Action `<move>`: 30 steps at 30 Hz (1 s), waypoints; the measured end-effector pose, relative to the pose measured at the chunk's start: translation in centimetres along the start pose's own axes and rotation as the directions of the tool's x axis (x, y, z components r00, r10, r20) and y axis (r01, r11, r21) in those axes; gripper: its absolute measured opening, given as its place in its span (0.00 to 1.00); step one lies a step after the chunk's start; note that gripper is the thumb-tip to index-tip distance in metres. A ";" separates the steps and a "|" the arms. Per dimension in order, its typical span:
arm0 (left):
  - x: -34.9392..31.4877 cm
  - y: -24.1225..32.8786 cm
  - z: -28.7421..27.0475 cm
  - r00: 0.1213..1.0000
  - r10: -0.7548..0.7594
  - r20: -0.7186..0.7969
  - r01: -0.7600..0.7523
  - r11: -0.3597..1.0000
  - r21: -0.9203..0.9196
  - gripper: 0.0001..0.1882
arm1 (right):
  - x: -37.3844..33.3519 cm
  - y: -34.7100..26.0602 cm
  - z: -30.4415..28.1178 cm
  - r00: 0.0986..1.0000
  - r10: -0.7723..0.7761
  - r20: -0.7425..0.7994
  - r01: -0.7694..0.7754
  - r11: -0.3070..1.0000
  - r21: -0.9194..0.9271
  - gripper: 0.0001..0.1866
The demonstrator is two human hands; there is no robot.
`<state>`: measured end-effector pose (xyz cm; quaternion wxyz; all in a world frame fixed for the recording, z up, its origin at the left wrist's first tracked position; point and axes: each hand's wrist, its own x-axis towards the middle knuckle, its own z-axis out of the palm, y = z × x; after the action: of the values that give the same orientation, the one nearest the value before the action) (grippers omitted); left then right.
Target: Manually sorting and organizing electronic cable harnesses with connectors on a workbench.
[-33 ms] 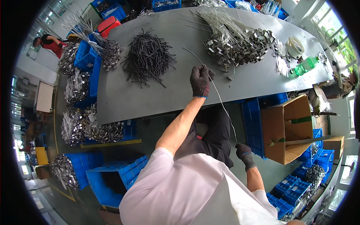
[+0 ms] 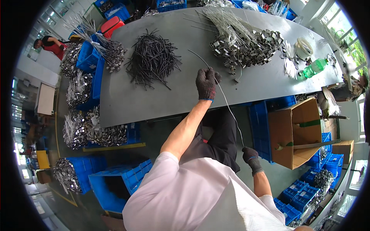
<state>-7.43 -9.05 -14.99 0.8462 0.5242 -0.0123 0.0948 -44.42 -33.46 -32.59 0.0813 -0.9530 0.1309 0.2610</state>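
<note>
A thin pale wire (image 2: 230, 110) runs between my two gloved hands, with a slight bend in it. Over the table's near edge, my left hand (image 2: 206, 83) is closed on the wire, and a darker, curved length sticks out past its fingers. Lower down and to the right, off the table, my right hand (image 2: 252, 158) is closed round the wire's other end. A heap of short black strips or tubes (image 2: 153, 59) lies on the table left of my left hand. A bundle of wires with metal pieces (image 2: 248, 48) lies to its far right.
The grey metal table (image 2: 127, 104) spans the front. A green bottle (image 2: 314, 68) and a tape roll (image 2: 304, 48) sit at its right. An open cardboard box (image 2: 283, 133) stands near my right hand. Blue crates (image 2: 111, 188) hold metal parts around me. Another person (image 2: 54, 45) is far left.
</note>
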 end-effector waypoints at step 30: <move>8.0 -5.5 -8.2 0.650 -0.705 0.282 0.443 0.654 0.614 0.16 | 19.7 -21.4 -23.6 0.861 0.246 -0.445 0.395 0.225 0.890 0.32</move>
<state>0.76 -2.96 -22.54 0.6323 0.7010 -0.0324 -0.3281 -10.56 -22.40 -20.89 0.6305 -0.7277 0.2315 -0.1390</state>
